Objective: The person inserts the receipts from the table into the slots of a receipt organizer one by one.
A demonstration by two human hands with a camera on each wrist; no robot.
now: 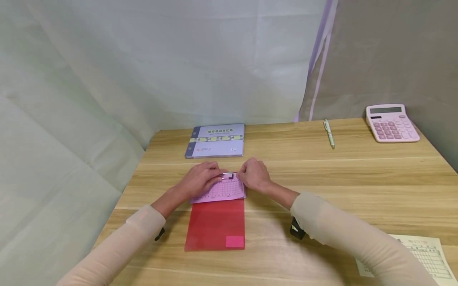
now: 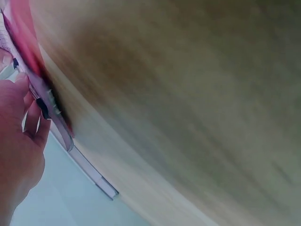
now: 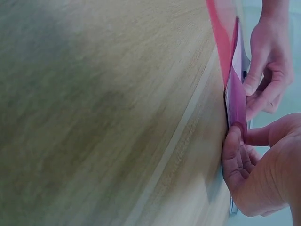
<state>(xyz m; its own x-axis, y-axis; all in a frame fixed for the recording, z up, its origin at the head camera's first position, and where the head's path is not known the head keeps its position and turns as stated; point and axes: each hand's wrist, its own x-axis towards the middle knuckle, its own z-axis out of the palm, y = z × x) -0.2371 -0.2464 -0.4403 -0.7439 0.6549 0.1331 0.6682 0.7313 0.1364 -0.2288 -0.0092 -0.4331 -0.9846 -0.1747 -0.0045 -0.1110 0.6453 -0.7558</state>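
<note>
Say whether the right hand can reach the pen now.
Probably yes: bare table lies between the right hand and the pen, though that hand would first have to release the pink sheets.

Softly lit and backed by creased pale cloth at left and centre, by grey-brown cloth at right, beyond a wood-grain table.

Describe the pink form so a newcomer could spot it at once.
On the wooden table, find the red folder. The printed form lies over its far end, partly between the left hand and right hand. Unlike the cream form, it is pink.
</note>
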